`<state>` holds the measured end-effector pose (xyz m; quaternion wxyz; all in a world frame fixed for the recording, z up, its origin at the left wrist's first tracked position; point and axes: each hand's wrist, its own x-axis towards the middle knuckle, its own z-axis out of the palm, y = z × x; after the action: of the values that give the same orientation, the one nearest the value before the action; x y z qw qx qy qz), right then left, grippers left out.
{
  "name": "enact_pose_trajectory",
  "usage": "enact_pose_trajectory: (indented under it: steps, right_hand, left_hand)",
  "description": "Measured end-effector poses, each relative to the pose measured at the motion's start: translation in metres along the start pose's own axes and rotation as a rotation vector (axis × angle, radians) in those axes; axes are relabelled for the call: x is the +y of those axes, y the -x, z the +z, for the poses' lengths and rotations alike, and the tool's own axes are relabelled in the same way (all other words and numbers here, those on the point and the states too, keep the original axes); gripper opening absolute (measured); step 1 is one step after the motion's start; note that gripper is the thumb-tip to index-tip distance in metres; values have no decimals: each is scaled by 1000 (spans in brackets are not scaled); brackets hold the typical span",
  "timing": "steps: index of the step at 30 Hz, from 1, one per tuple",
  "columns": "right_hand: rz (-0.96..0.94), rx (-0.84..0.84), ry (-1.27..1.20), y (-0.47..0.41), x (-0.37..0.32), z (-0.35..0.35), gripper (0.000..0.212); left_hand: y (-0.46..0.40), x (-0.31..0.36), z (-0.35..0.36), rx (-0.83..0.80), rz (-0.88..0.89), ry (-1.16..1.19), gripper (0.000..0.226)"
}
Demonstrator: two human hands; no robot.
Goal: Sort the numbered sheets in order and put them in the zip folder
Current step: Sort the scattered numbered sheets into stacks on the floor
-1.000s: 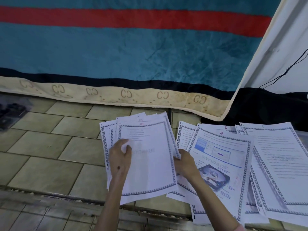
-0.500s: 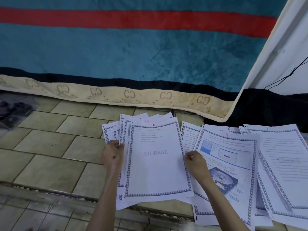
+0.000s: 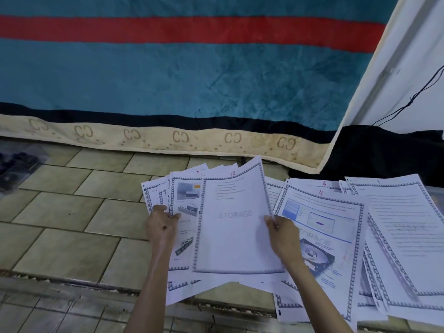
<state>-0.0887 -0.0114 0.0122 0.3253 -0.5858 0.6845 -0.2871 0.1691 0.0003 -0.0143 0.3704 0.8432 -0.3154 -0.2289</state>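
Teal blanket (image 3: 192, 75) hanging behind, tiled floor (image 3: 72, 212) carrying fanned sheets, sheet 10 (image 3: 235, 224) long axis pointing away toward the blanket, right hand (image 3: 283, 234) pinching its right edge, left hand (image 3: 161, 227) gripping the under-sheets (image 3: 185, 212).

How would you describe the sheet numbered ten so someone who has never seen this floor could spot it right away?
Start at the teal blanket with the red stripe, then drop to the tiled floor and the fanned stack of sheets between the two hands. The sheet numbered ten is on top, pinched at its right edge by the right hand. Unlike its picture-filled neighbours, it is nearly blank, with faint grey STORAGE mid-page.
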Motion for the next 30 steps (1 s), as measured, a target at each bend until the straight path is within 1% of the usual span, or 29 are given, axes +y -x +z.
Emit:
enact_pose_trajectory:
  steps: [1, 2, 4, 5, 8, 10, 11, 12, 13, 14, 15, 16, 17, 18, 19, 20, 21, 23, 24, 26, 27, 28, 30]
  right_hand:
    - [-16, 52, 28, -1, 3, -9, 24]
    - [-16, 113, 41, -1, 6, -22, 13]
    - [33, 192, 87, -3, 20, -47, 43]
    - [57, 217, 168, -4, 32, -60, 51]
    - [131, 243, 365, -4, 57, -87, 54]
    - [184, 202, 470, -5, 70, -92, 50]
    - [205, 191, 561, -5, 74, -90, 48]
    - [195, 202, 661, -5, 78, -86, 47]
    - [146, 241, 695, -6, 78, -80, 47]
    - [73, 266, 657, -7, 73, -73, 46]
    - [4, 234, 536, -6, 63, -64, 42]
    - [-46, 150, 343, -5, 49, -54, 37]
    - [-63, 20, 156, -4, 34, -43, 36]
    - [-45, -125, 17, -3, 20, -31, 41]
    - [-9, -243, -78, -2, 9, -19, 49]
    - [28, -320, -147, -2, 0, -10, 55]
    - [49, -362, -206, -2, -8, -2, 58]
    - [95, -409, -345, -1, -23, 3, 55]
    - [109, -431, -426, -2, -27, 2, 47]
    - [109, -452, -572, -4, -32, -2, 24]
    - [115, -439, -646, -5, -34, -4, 19]
    - [131, -402, -698, -7, -32, -8, 18]
    - [174, -250, -718, -12, -28, -20, 14]
  left_hand:
    - [0, 0, 0, 1, -3, 3, 36]
    - [0, 0, 0, 7, -4, -1, 33]
    - [0, -1, -1, 20, 3, -27, 26]
    - [-1, -2, -1, 27, 11, -46, 24]
    - [-1, 0, -1, 34, 12, -85, 21]
    - [2, 5, -2, 45, 17, -71, 20]
    - [4, 8, -3, 57, 30, -53, 19]
    - [7, 12, -4, 68, 49, -33, 19]
    - [11, 17, -5, 73, 70, -11, 18]
    - [15, 22, -7, 68, 98, 8, 18]
    - [18, 28, -9, 53, 128, 26, 17]
    - [22, 33, -12, 29, 157, 50, 18]
    - [25, 40, -15, 10, 187, 91, 19]
    - [29, 47, -20, 3, 222, 147, 22]
    - [32, 55, -26, 10, 264, 196, 24]
    - [36, 63, -35, 24, 311, 223, 24]
    - [40, 71, -43, 30, 350, 235, 21]
    - [45, 85, -59, -10, 394, 292, 17]
    - [46, 90, -64, -43, 397, 321, 17]
    - [47, 97, -65, -87, 386, 369, 17]
    - [46, 99, -61, -109, 362, 413, 16]
    - [47, 100, -56, -139, 330, 468, 14]
    - [45, 98, -44, -215, 256, 542, 12]
